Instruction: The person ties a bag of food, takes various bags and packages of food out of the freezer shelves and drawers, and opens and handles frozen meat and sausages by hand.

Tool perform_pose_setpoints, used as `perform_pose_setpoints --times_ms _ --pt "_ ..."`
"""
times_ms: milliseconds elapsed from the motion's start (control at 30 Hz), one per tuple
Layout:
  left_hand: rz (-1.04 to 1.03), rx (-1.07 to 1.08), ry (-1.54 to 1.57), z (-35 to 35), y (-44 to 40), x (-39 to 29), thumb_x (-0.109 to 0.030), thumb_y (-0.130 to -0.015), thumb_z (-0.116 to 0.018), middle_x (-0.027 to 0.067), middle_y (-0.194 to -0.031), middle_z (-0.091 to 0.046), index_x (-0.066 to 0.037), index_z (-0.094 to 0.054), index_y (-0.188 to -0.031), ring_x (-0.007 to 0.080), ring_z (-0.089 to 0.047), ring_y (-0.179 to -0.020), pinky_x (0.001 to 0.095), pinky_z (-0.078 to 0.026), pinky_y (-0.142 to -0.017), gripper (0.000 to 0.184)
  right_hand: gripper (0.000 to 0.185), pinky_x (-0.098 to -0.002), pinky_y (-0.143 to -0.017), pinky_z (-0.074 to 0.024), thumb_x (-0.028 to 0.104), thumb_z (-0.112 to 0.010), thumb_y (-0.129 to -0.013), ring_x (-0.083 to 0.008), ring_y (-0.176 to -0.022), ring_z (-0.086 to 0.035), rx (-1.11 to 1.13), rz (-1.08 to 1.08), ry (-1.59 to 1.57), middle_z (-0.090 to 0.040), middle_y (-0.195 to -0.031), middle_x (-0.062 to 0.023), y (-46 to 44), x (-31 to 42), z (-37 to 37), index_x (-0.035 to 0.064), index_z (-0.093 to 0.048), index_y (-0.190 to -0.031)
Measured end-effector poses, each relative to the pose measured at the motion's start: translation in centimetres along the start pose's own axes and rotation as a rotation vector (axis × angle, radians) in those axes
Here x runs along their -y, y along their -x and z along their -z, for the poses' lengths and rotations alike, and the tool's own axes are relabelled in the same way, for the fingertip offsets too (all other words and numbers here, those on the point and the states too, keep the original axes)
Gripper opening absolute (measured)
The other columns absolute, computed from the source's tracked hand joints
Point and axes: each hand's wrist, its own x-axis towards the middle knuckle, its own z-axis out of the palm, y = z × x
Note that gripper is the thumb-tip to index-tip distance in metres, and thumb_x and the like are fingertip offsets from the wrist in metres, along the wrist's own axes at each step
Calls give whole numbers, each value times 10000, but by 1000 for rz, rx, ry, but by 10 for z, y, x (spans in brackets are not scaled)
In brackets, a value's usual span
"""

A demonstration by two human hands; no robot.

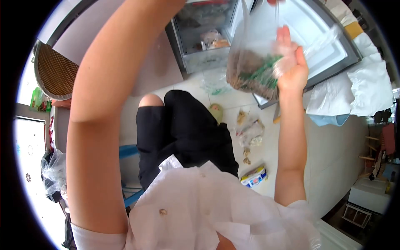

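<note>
A clear plastic bag (253,68) with brown and green contents hangs in front of the open fridge. Of my left hand (275,1), only fingertips show at the top edge, closed on the bag's upper part; the rest is out of frame. My right hand (293,68) is against the bag's right side, palm turned up and fingers stretched out, somewhat blurred. Loose clear plastic (323,41) sticks out to the right of this hand. What exactly lies in the bag cannot be made out.
The fridge door (354,50) stands open on the right, with white cloths (368,85) beside it. Bagged items (214,40) lie inside the fridge. On the floor are a plastic bag (214,81), plastic scraps (250,131) and a wipes pack (254,177). A blue stool (128,151) is beside my legs.
</note>
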Motion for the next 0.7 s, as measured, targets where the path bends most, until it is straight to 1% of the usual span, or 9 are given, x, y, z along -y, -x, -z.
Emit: perform_pose_setpoints --times_ms 133,233,267,300,367,500,567,600,700 --pt "-221 90 250 -20 1 5 -261 -743 -666 65 -694 -634 -15 -672 -758 162 -552 -673 307 -454 -676 246 170 -347 -825 -449 183 -428 -978 -186 -897 -573 -275 -100 -17 -615 -1017 -70 4 -10 6 64 -550 -977" --pt "-581 -51 111 -48 -10 25 -261 -753 -681 50 -689 -637 -23 -685 -784 171 -589 -684 325 -470 -663 240 163 -269 -649 -426 148 -495 -951 -105 -721 -479 133 -235 33 -554 -864 5 -12 -4 47 44 -559 -1059" --pt "-550 83 -101 -49 -11 15 -197 -748 -650 84 -971 -668 -96 -657 -1091 201 -634 -893 313 -470 -766 357 189 -289 -696 -426 158 -477 -958 -114 -786 -510 189 -270 127 -564 -915 -12 -18 -4 54 31 -543 -1082" --pt "-519 50 -109 -47 9 3 -144 -724 -613 92 -903 -674 -100 -700 -910 238 -642 -854 358 -500 -734 210 216 -310 -743 -426 167 -460 -966 -124 -851 -541 250 -301 222 -574 -966 -29 -17 -6 34 17 -527 -1106" --pt "-476 -28 -67 -59 19 -2 -103 -735 -593 93 -869 -676 -87 -692 -937 246 -653 -797 354 -506 -711 225 197 -295 -734 -427 160 -489 -954 -123 -847 -538 -176 -243 621 -572 -971 -19 10 -12 -18 23 -530 -1089" --pt "-395 -258 108 -73 28 15 -103 -751 -605 88 -827 -676 -93 -691 -945 255 -653 -715 349 -514 -677 212 202 -346 -820 -477 122 -520 -935 -206 -918 -577 -187 -416 334 -600 -1022 -99 17 -13 -33 11 -557 -1100" --pt "-361 -370 189 -76 32 21 -103 -759 -612 86 -805 -676 -96 -691 -949 259 -653 -674 346 -518 -661 206 198 -376 -846 -459 119 -520 -934 -190 -883 -576 -143 -299 171 -613 -1022 -90 20 -15 -27 8 -555 -1094" --pt "-363 -471 237 -80 40 21 -274 -906 -534 152 -782 -643 -22 -683 -848 178 -560 -536 282 -453 -543 299 188 -373 -834 -458 117 -522 -932 -174 -853 -571 -151 -243 95 -615 -1006 -79 25 -15 -26 8 -561 -1080" --pt "-8 -186 287 -74 57 10 -253 -877 -561 143 -782 -645 -2 -684 -799 189 -549 -514 306 -478 -581 291 159 -322 -754 -450 95 -486 -934 -98 -689 -478 72 -325 -70 -608 -932 -29 22 -14 1 23 -575 -1044"
